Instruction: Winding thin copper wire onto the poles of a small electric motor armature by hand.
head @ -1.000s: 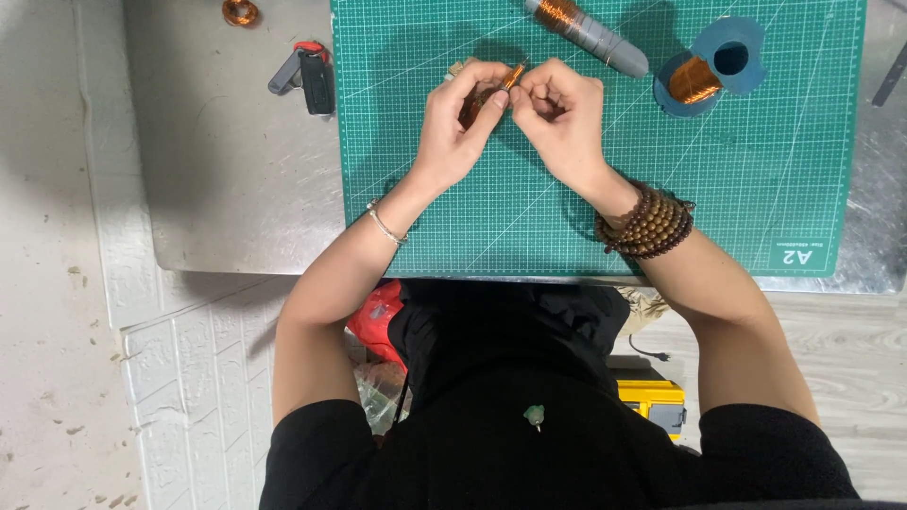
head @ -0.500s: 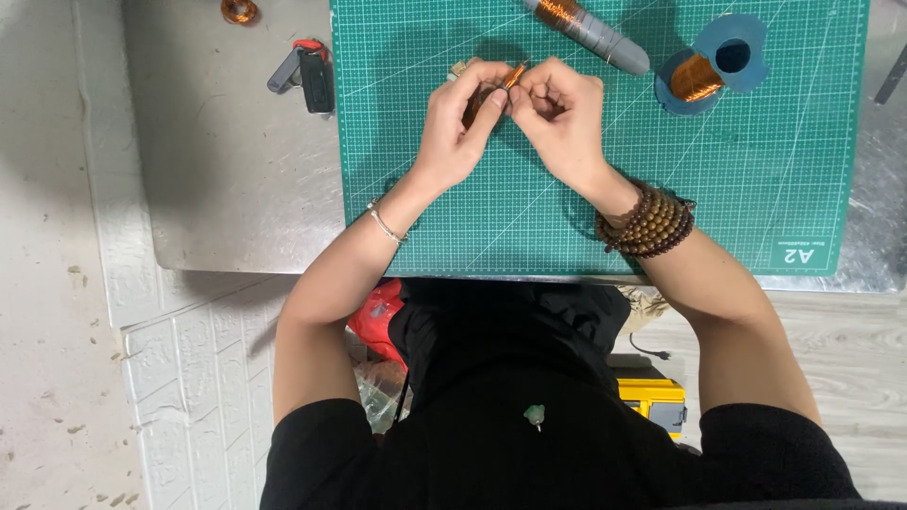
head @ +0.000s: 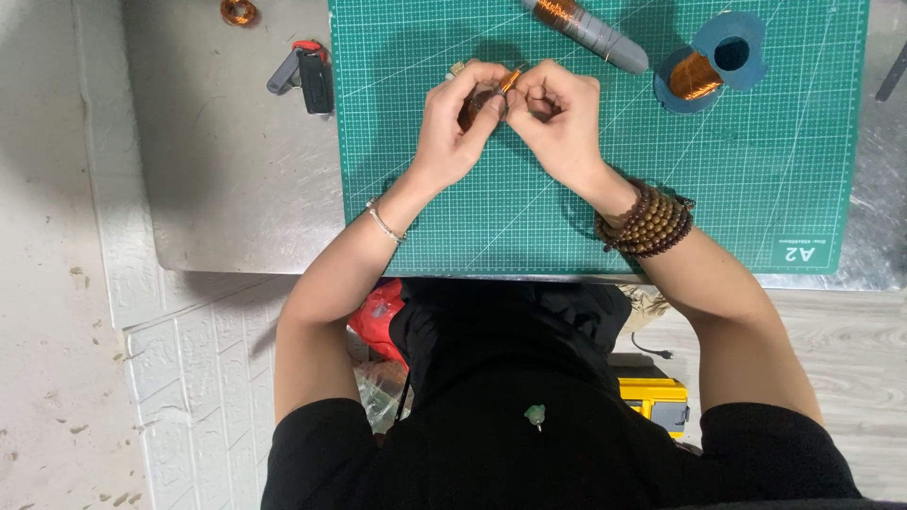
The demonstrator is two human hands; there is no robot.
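Over the green cutting mat, my left hand grips a small coil of copper wire, mostly hidden by the fingers. My right hand pinches at the coil's end beside the left thumb; a short copper piece sticks up between the two hands. Both hands touch each other above the mat's upper middle.
A blue spool of copper wire and a grey rod wound with copper wire lie at the mat's top right. On the metal tabletop sit a black and red tool and a small copper ring.
Both hands stay together at the same spot; the fingers shift only slightly around the coil.
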